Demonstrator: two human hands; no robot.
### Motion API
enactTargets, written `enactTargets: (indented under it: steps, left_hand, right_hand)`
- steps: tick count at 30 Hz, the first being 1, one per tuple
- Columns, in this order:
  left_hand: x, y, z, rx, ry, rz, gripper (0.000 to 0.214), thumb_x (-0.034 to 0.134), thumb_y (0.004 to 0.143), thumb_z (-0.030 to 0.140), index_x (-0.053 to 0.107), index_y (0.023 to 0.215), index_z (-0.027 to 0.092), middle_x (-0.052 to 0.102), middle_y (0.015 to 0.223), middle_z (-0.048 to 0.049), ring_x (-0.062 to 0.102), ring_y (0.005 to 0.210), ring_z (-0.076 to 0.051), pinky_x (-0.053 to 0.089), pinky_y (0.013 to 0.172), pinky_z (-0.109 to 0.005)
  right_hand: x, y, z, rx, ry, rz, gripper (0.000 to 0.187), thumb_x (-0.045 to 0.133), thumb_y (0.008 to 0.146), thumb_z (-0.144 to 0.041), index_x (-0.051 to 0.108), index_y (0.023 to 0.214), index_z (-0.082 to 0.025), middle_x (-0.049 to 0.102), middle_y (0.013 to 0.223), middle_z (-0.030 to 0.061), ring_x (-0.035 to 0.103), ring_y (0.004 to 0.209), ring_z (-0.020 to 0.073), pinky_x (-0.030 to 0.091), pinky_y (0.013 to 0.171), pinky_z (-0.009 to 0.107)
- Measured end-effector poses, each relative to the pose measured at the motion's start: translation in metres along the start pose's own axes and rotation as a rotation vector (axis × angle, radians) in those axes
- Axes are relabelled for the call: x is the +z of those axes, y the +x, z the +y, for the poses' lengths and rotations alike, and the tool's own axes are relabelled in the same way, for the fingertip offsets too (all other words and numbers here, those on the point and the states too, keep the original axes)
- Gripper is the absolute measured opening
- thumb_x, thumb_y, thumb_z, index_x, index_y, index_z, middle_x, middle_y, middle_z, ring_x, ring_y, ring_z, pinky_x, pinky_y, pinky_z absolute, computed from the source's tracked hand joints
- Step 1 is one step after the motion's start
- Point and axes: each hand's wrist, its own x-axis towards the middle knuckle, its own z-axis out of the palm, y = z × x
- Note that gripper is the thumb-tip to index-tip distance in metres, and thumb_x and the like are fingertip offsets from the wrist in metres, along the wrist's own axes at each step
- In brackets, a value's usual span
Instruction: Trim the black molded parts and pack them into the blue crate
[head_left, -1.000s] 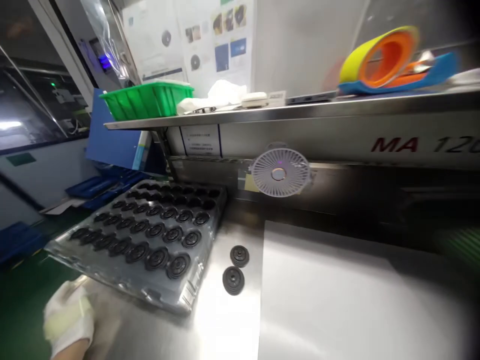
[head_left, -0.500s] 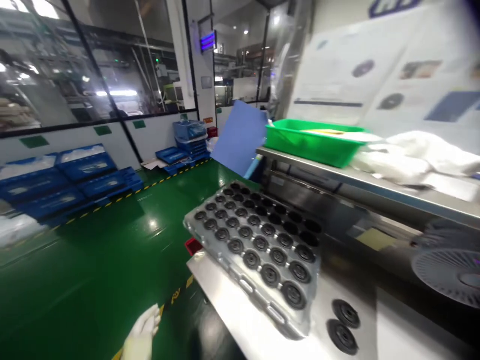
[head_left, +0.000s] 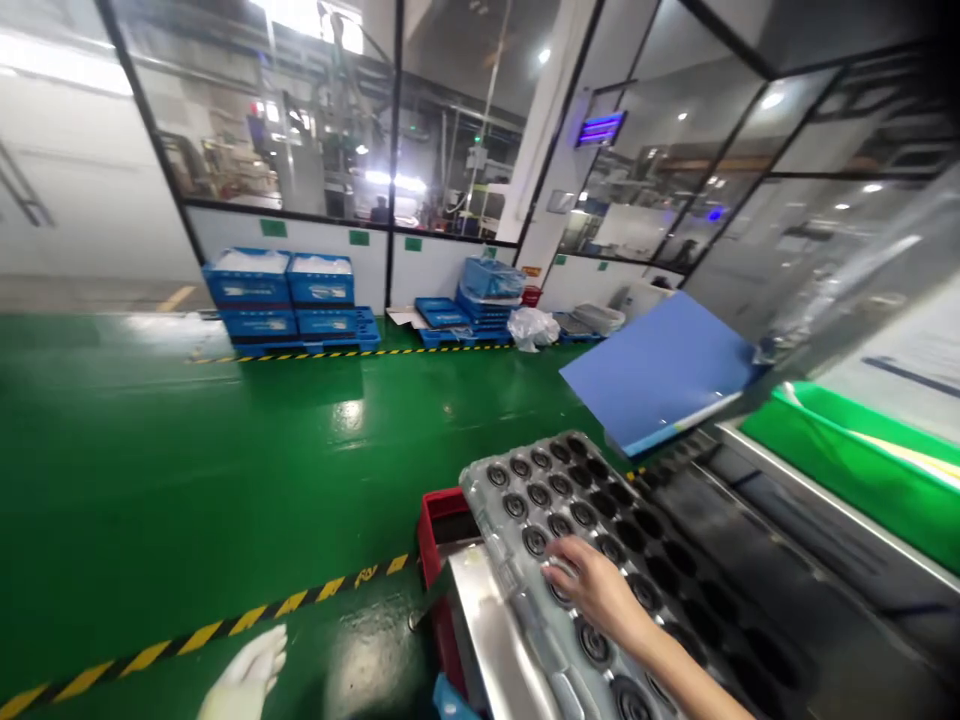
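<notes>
My right hand [head_left: 600,592], bare, reaches over a clear plastic tray [head_left: 491,515] of round black discs. Its fingers are bent and apart, just above or touching a black disc [head_left: 559,592] that they partly cover; nothing shows lifted in them. Ringed discs like the one at the near end [head_left: 594,640] sit in the tray's round pockets, and the far-right rows lie in shadow. My left hand [head_left: 251,668], in a pale glove, hangs low over the green floor, left of the metal table [head_left: 487,610]. Its fingers are loosely stretched, holding nothing visible.
A red bin [head_left: 431,530] stands under the table's left end. Beyond the tray is a tilted blue board [head_left: 667,370]. A green bin [head_left: 862,470] rests on the right shelf. Blue crates [head_left: 322,290] line the wall behind black-and-yellow floor tape [head_left: 300,605].
My view has swung left, so the tray and shelf appear farther right. My right hand has come into view over the tray. The left hand still hangs low.
</notes>
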Motion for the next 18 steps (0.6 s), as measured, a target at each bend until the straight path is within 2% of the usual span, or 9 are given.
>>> enactTargets:
  steps: [4, 6, 9, 11, 13, 16, 18]
  left_hand:
    - [0.023, -0.003, 0.007, 0.038, -0.013, 0.030, 0.031, 0.046, 0.087, 0.024, 0.060, 0.113, 0.016, 0.059, 0.129, -0.0080, 0.057, 0.115, -0.021, 0.034, 0.112, -0.037]
    - [0.034, 0.011, 0.001, 0.011, -0.015, 0.024, 0.032, 0.046, 0.086, 0.024, 0.060, 0.114, 0.016, 0.060, 0.127, -0.0089, 0.058, 0.114, -0.022, 0.036, 0.111, -0.038]
    - [0.051, 0.048, -0.009, -0.041, 0.006, -0.017, 0.036, 0.050, 0.081, 0.024, 0.061, 0.113, 0.014, 0.063, 0.122, -0.0120, 0.061, 0.110, -0.024, 0.041, 0.107, -0.041]
    - [0.066, 0.077, -0.008, -0.012, 0.065, -0.081, 0.038, 0.052, 0.079, 0.029, 0.062, 0.112, 0.013, 0.064, 0.120, -0.0140, 0.063, 0.107, -0.027, 0.045, 0.102, -0.043]
    - [0.085, 0.107, 0.006, 0.058, 0.137, -0.166, 0.041, 0.053, 0.078, 0.037, 0.063, 0.110, 0.014, 0.065, 0.119, -0.0142, 0.063, 0.106, -0.028, 0.046, 0.100, -0.043]
    - [0.119, 0.148, 0.043, 0.123, 0.197, -0.261, 0.042, 0.056, 0.076, 0.042, 0.065, 0.108, 0.017, 0.065, 0.117, -0.0112, 0.063, 0.106, -0.027, 0.045, 0.101, -0.042]
    - [0.144, 0.171, 0.071, 0.135, 0.206, -0.307, 0.041, 0.055, 0.076, 0.041, 0.066, 0.108, 0.018, 0.065, 0.117, -0.0098, 0.063, 0.104, -0.026, 0.045, 0.100, -0.041]
  right_hand:
    - [0.015, 0.105, -0.002, -0.149, -0.110, -0.037, 0.043, 0.062, 0.081, -0.032, 0.056, 0.120, -0.016, 0.054, 0.127, 0.0115, 0.052, 0.115, 0.0243, 0.039, 0.101, 0.034]
    - [0.031, 0.154, -0.002, -0.183, -0.171, -0.087, 0.058, 0.069, 0.076, -0.030, 0.052, 0.127, -0.012, 0.050, 0.132, 0.0146, 0.048, 0.121, 0.0261, 0.037, 0.104, 0.036]
    - [0.058, 0.214, 0.000, -0.191, -0.271, -0.186, 0.074, 0.077, 0.069, -0.035, 0.048, 0.133, -0.010, 0.046, 0.137, 0.0176, 0.042, 0.127, 0.0305, 0.032, 0.108, 0.044]
    - [0.073, 0.240, 0.003, -0.161, -0.339, -0.250, 0.076, 0.079, 0.069, -0.040, 0.048, 0.132, -0.011, 0.046, 0.137, 0.0176, 0.042, 0.127, 0.0320, 0.031, 0.107, 0.049]
    - [0.083, 0.256, 0.006, -0.123, -0.395, -0.301, 0.068, 0.077, 0.071, -0.044, 0.053, 0.127, -0.012, 0.052, 0.129, 0.0157, 0.047, 0.121, 0.0310, 0.033, 0.105, 0.050]
    - [0.084, 0.265, 0.007, -0.100, -0.430, -0.354, 0.053, 0.073, 0.076, -0.046, 0.059, 0.115, -0.012, 0.060, 0.115, 0.0122, 0.053, 0.111, 0.0276, 0.038, 0.100, 0.048]
    - [0.076, 0.268, 0.005, -0.105, -0.421, -0.380, 0.051, 0.072, 0.076, -0.046, 0.060, 0.114, -0.013, 0.061, 0.114, 0.0114, 0.054, 0.110, 0.0262, 0.040, 0.098, 0.045]
